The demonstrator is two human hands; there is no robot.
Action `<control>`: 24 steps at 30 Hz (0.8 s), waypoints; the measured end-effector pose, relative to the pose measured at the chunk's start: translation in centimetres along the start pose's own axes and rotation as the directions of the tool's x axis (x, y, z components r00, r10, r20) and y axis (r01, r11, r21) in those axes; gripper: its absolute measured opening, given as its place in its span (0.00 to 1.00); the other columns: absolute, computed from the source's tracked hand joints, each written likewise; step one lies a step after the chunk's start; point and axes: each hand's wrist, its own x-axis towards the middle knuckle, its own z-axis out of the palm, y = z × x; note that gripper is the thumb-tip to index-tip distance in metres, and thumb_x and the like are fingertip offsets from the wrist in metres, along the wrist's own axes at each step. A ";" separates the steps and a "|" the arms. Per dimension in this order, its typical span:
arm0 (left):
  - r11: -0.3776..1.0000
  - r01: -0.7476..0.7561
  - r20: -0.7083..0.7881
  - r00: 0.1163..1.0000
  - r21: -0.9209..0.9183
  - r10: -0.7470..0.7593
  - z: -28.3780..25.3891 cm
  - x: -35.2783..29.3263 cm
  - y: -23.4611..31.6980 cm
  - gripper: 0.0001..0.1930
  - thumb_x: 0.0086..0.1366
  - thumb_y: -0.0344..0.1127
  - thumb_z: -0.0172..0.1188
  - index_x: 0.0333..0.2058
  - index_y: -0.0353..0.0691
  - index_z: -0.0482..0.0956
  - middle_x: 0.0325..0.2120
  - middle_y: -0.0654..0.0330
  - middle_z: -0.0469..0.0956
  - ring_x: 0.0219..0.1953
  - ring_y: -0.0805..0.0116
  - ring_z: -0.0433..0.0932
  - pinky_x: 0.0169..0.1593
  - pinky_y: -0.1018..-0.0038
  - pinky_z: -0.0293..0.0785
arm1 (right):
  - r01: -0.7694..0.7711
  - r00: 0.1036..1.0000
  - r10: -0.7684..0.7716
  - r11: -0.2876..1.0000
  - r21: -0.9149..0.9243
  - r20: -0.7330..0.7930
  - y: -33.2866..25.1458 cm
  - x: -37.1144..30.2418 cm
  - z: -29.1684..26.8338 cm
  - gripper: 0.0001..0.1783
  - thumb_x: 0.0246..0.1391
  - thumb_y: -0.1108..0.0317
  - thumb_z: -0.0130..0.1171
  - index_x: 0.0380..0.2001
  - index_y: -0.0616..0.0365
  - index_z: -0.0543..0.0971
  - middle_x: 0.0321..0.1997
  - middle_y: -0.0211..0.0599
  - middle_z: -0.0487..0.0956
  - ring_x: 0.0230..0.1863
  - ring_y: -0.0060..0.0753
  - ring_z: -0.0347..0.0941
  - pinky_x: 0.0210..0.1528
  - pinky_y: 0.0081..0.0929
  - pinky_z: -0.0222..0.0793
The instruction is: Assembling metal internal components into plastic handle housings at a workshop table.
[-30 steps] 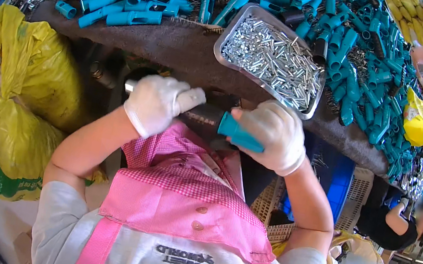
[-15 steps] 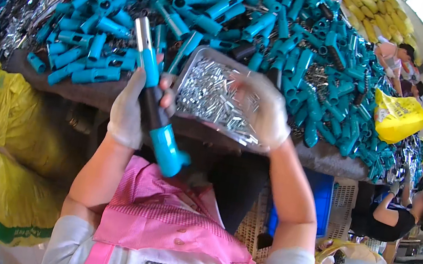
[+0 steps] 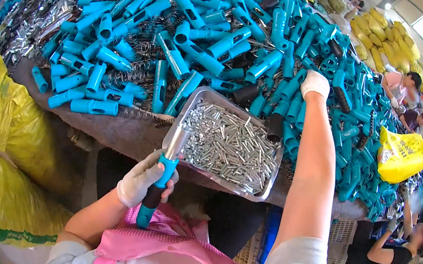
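My left hand (image 3: 144,178), in a pale glove, is closed round a tubular part made of a silver metal tube (image 3: 178,142), teal sleeves (image 3: 165,171) and a black middle section. It is held at a slant over my lap, in front of the metal tray (image 3: 166,135) of short silver pins (image 3: 235,142). Stretched out to the far right, my gloved right hand (image 3: 316,85) rests on the heap of teal tubes (image 3: 227,41). Its fingers look curled in among them; what they grip is hidden.
Loose coil springs (image 3: 143,72) and black sleeves (image 3: 275,127) lie among the teal tubes. A yellow plastic bag (image 3: 402,157) sits at the right. Yellow sacks (image 3: 5,112) stand beside the table on my left. Other people (image 3: 399,253) work along the right side.
My right hand has left the pin tray and moved out to the heap of teal tubes. My left hand has come down nearer my lap, still holding the tubular part.
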 end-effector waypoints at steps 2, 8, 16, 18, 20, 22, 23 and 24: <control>0.998 -0.008 -0.011 1.000 0.054 0.008 -0.1 0.2 -0.2 0.30 0.65 0.52 0.50 0.57 0.36 0.60 0.27 0.57 0.69 0.22 0.71 0.70 0.27 0.75 0.68 | 0.052 0.994 -0.053 0.998 -0.019 -0.095 0.3 -0.5 -0.5 0.14 0.54 0.65 0.43 0.35 0.52 0.79 0.38 0.46 0.80 0.41 0.49 0.76 0.44 0.43 0.72; 0.986 -0.068 0.052 0.997 0.153 0.061 -1.3 0.5 -0.3 0.29 0.65 0.53 0.50 0.53 0.34 0.62 0.24 0.57 0.71 0.21 0.70 0.71 0.28 0.77 0.68 | 0.144 0.921 0.162 0.703 0.696 -0.354 2.6 -5.5 -5.4 0.11 0.56 0.63 0.52 0.39 0.55 0.78 0.34 0.41 0.81 0.33 0.38 0.78 0.34 0.31 0.71; 0.954 -0.036 0.215 0.976 0.299 -0.031 -0.2 0.3 0.4 0.21 0.66 0.41 0.51 0.53 0.35 0.65 0.27 0.60 0.72 0.24 0.75 0.69 0.30 0.78 0.66 | 0.330 0.760 -0.640 0.237 0.914 -0.108 -7.0 -23.6 -17.1 0.10 0.51 0.72 0.60 0.38 0.60 0.78 0.35 0.41 0.79 0.37 0.34 0.77 0.41 0.27 0.71; 0.955 -0.035 0.260 0.965 0.294 -0.044 -0.5 -0.1 0.0 0.21 0.66 0.40 0.52 0.53 0.35 0.66 0.27 0.61 0.72 0.24 0.76 0.68 0.30 0.78 0.67 | 0.429 0.703 -0.690 0.214 0.878 -0.175 -6.5 -24.2 -17.3 0.10 0.51 0.71 0.60 0.38 0.59 0.79 0.35 0.42 0.79 0.36 0.41 0.77 0.39 0.29 0.71; 0.919 0.021 0.227 0.967 0.395 -0.119 -0.4 -0.7 0.0 0.21 0.65 0.38 0.52 0.54 0.38 0.66 0.27 0.62 0.72 0.25 0.77 0.69 0.31 0.77 0.68 | 0.553 0.622 -0.748 0.213 0.805 -0.230 -6.2 -24.6 -18.3 0.10 0.50 0.69 0.60 0.38 0.58 0.79 0.34 0.40 0.78 0.36 0.42 0.76 0.39 0.31 0.71; 0.864 -0.004 0.217 0.968 0.504 -0.122 -0.1 -1.1 0.3 0.20 0.65 0.38 0.52 0.54 0.39 0.66 0.27 0.63 0.72 0.25 0.77 0.69 0.31 0.78 0.68 | 0.570 0.616 -0.741 0.186 0.800 -0.267 -6.4 -25.5 -18.2 0.11 0.48 0.71 0.61 0.37 0.59 0.79 0.33 0.40 0.78 0.34 0.41 0.76 0.36 0.29 0.71; 0.795 -0.029 0.208 0.970 0.606 -0.124 0.0 -1.3 0.5 0.20 0.64 0.37 0.51 0.55 0.41 0.67 0.27 0.64 0.73 0.25 0.77 0.69 0.31 0.78 0.68 | 0.587 0.610 -0.732 0.159 0.794 -0.304 -6.5 -25.9 -18.3 0.11 0.47 0.73 0.62 0.37 0.59 0.79 0.32 0.39 0.78 0.32 0.39 0.76 0.34 0.28 0.71; 0.778 -0.020 0.199 0.971 0.628 -0.136 0.1 -1.5 0.8 0.20 0.64 0.37 0.52 0.54 0.43 0.68 0.26 0.65 0.73 0.25 0.78 0.70 0.31 0.78 0.69 | 0.558 0.627 -0.735 0.193 0.807 -0.258 -6.5 -26.2 -18.4 0.11 0.47 0.74 0.62 0.37 0.59 0.79 0.32 0.39 0.78 0.33 0.39 0.76 0.35 0.28 0.71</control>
